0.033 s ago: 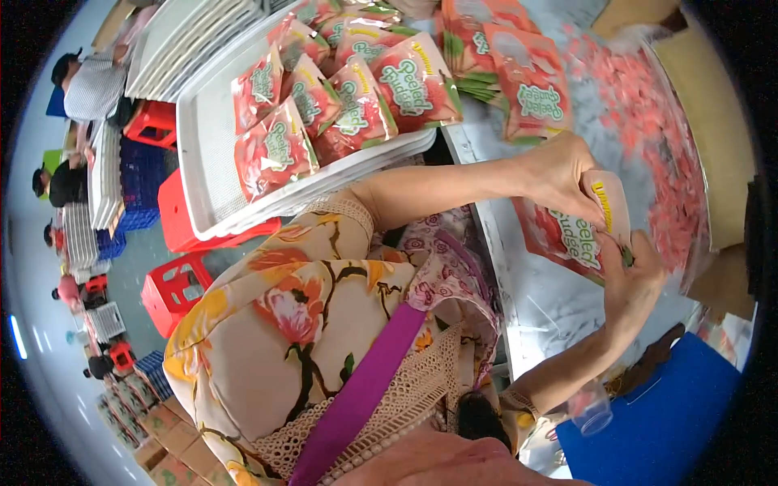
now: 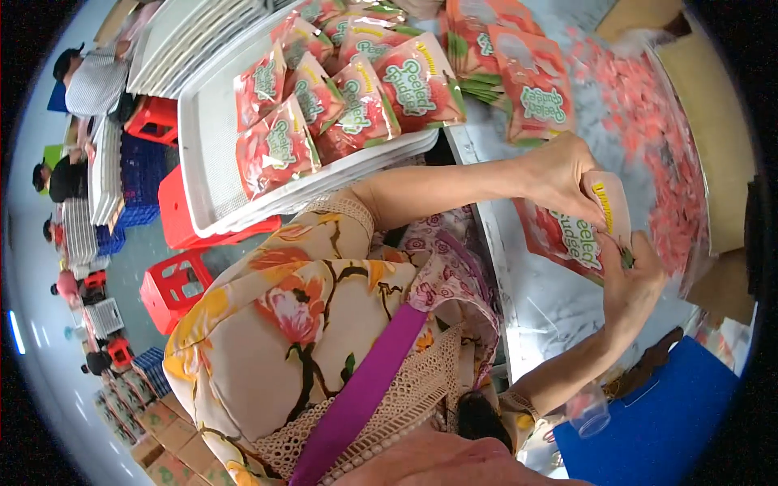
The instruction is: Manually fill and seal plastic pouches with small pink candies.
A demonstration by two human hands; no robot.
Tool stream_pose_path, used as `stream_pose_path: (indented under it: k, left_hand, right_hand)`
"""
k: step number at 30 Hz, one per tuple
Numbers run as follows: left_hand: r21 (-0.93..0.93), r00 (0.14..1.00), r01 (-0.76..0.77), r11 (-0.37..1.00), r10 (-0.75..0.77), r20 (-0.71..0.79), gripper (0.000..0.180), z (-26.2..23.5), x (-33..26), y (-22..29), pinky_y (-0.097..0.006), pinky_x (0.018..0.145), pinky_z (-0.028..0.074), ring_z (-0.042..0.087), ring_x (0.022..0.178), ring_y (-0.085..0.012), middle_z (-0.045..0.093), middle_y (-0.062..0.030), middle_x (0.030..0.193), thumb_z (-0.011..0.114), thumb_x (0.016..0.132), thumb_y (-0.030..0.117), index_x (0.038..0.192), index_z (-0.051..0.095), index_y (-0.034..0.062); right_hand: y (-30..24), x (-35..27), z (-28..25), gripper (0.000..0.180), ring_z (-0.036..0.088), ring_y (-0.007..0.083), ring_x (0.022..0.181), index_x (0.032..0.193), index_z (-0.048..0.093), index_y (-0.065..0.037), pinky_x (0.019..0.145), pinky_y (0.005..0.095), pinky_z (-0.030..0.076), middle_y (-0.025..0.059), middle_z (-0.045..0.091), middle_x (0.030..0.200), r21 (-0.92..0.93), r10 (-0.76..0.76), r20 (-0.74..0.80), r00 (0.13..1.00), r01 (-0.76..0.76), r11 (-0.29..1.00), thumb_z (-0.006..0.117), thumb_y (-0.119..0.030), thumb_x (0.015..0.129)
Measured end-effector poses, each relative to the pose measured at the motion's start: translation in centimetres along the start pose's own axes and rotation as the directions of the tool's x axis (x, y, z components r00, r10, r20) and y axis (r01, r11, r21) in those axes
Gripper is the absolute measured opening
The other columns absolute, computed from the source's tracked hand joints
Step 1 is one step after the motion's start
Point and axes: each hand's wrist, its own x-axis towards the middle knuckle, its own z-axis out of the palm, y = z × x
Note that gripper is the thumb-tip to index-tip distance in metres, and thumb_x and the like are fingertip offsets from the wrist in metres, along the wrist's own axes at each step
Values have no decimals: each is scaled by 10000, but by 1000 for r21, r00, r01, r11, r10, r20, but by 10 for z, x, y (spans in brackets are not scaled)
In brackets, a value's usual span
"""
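Note:
My left hand (image 2: 559, 174) and my right hand (image 2: 632, 275) are both closed on one red candy pouch (image 2: 567, 239), pinching it near its pale top end. The pouch lies tilted above the marbled tabletop (image 2: 539, 312), its printed front facing up. Fingers cover part of its upper end, so I cannot tell whether its mouth is parted. Just beyond my left hand lie flat red-and-green pouches (image 2: 531, 81), overlapping in a pile. Past the hands, a heap of small pink-red wrapped pieces (image 2: 648, 121) spreads over the table.
Plump filled pouches (image 2: 352, 105) sit in a white mesh tray (image 2: 203, 162) on the left. Red stools (image 2: 174, 287) stand on the floor. A cardboard box (image 2: 701, 105) borders the heap. A clear plastic cup (image 2: 589, 413) sits near a blue panel (image 2: 648, 429). Several people work farther left.

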Motion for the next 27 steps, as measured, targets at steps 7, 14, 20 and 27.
stream_pose_path:
  k: [7,14,20,27]
  left_hand:
    - [55,998,19,998,-16,-54,170,-40,-18,34,-204,586,476,623,677,-35,714,-22,772,785,747,115,898,737,55]
    - [249,989,-76,965,105,-104,172,-90,-52,46,-241,446,391,557,504,-48,643,9,588,755,790,284,839,757,119]
    - [496,953,296,817,-215,-215,267,-190,-122,140,-297,709,505,638,815,-208,670,-153,950,636,798,168,972,681,-29]
    - [553,728,683,477,-379,-572,239,-459,-244,170,-278,810,453,592,931,-165,659,-62,962,654,821,74,1051,678,12]
  right_hand:
    - [-19,2,-6,192,497,228,572,788,586,32,553,336,397,126,526,656,145,-57,40,998,50,988,741,-67,733]
    - [-61,8,16,186,473,258,536,763,589,26,496,327,380,115,521,642,165,-218,-94,971,231,959,749,-52,709]
    - [-69,37,69,468,632,223,772,1152,626,-60,716,318,520,109,667,995,641,-383,1,924,293,709,759,-243,742]
    - [216,8,69,286,644,151,888,1124,664,-29,785,299,524,100,680,999,440,322,-208,924,-205,874,675,-100,847]
